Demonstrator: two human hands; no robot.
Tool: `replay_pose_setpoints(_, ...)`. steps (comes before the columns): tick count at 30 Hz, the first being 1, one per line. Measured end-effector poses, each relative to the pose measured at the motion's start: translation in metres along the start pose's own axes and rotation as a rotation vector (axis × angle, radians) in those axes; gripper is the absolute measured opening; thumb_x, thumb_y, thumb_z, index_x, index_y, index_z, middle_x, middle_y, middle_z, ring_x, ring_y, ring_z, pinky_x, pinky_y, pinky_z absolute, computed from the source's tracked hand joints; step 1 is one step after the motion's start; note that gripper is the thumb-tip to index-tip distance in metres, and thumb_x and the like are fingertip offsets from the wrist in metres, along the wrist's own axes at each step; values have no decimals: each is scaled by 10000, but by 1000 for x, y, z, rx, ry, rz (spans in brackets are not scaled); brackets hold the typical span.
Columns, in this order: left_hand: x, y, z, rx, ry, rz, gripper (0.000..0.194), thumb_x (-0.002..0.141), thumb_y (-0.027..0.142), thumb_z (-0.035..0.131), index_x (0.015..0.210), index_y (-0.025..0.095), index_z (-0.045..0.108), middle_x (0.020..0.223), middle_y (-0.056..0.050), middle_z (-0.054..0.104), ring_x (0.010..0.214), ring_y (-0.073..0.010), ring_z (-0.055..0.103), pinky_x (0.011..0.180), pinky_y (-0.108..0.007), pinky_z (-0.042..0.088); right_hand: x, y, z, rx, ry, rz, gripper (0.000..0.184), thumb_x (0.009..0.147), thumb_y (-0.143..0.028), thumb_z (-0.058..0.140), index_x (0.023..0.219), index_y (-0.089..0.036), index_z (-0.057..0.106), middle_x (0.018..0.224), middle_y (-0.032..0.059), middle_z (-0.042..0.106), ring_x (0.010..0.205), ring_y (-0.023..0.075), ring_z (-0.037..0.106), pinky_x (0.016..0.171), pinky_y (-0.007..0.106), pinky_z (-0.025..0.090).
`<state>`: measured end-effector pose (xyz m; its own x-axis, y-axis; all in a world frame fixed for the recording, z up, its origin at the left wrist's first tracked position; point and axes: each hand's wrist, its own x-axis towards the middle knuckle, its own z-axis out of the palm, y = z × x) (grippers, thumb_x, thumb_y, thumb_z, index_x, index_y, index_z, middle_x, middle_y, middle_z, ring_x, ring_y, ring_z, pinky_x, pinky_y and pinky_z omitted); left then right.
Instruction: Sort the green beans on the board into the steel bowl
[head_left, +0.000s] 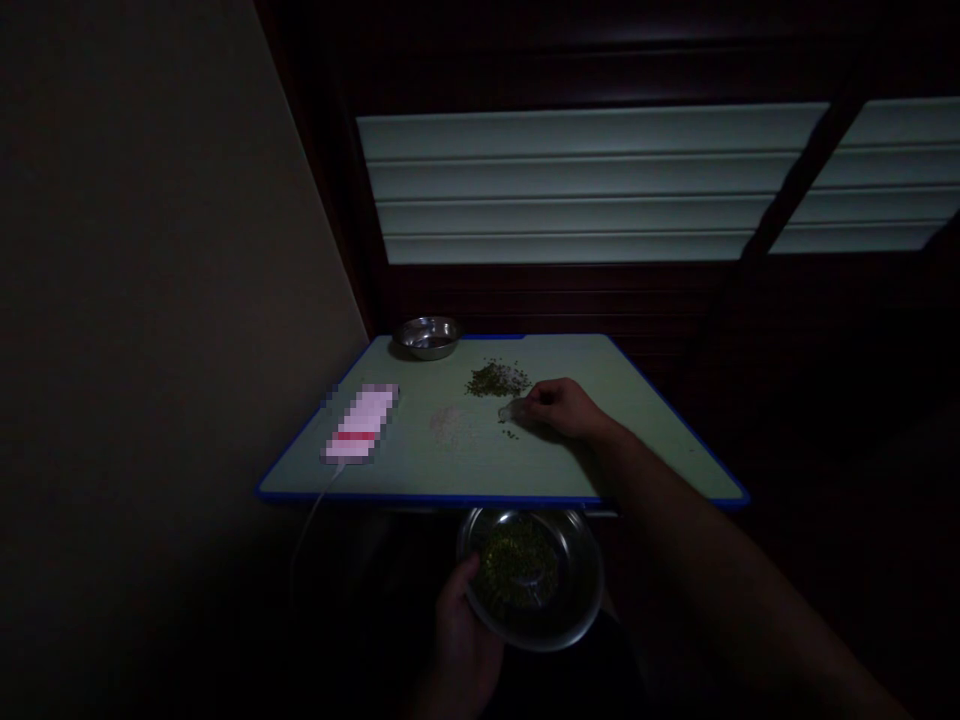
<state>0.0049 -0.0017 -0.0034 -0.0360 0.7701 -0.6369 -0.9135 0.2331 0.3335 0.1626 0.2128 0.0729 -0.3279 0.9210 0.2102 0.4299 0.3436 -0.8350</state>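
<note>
My left hand (469, 635) grips the rim of a steel bowl (586, 590), thumb over the edge, just below the table's front edge. Small green grains (517, 560), like mung beans, lie inside the bowl. Over the tabletop my right hand (559, 405) is closed, its fingertips pinching a small pale, see-through piece (513, 410) that is too dark to name. Beyond those fingertips is a pile of green grains (491, 380) with some whitish grains at its right side. A few loose green grains (510, 434) lie just below the pinched piece.
A thin spread of whitish grains (450, 425) lies mid-table. A second steel bowl (427, 340) stands at the back left. A blurred-out phone (364, 425) with a white cable (315, 510) rests on the left of the blue-edged table (660, 460). Slatted doors (570, 190) stand behind, a wall (187, 250) left.
</note>
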Motion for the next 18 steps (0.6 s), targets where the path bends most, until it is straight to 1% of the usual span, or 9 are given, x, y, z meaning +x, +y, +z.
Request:
replay_pose_setpoints(3, 0, -1, -1, -11, -18, 3, 244, 820, 220, 580, 980, 133, 742, 843, -97, 781, 964, -285, 709, 978, -460, 487, 2, 1, 2, -2, -12, -16, 274, 679, -420, 646, 651, -148, 624, 590, -5, 541, 569, 113, 446, 554, 265, 358)
replay_pose_setpoints(9, 2, -2, -5, -23, -49, -2, 261, 812, 222, 593, 1012, 135, 735, 885, -104, 782, 1001, -292, 698, 1004, -479, 467, 3, -3, 4, -8, -14, -30, 283, 691, -423, 655, 659, -142, 638, 603, 6, 547, 583, 118, 444, 567, 274, 365)
replay_pose_setpoints(15, 2, -2, -6, -15, -30, 6, 267, 820, 219, 589, 1022, 116, 730, 884, -111, 782, 1003, -291, 698, 995, -458, 479, 4, -6, 5, 39, -30, -33, 287, 684, -422, 678, 688, -136, 663, 616, 6, 571, 593, 119, 465, 581, 271, 380)
replay_pose_setpoints(18, 3, -2, -6, -12, -36, 1, 299, 821, 224, 586, 1071, 136, 722, 897, -100, 784, 989, -287, 704, 1000, -469, 475, 3, -7, 5, 79, -68, -11, 297, 659, -430, 701, 694, -136, 673, 618, 5, 579, 586, 120, 477, 584, 276, 386)
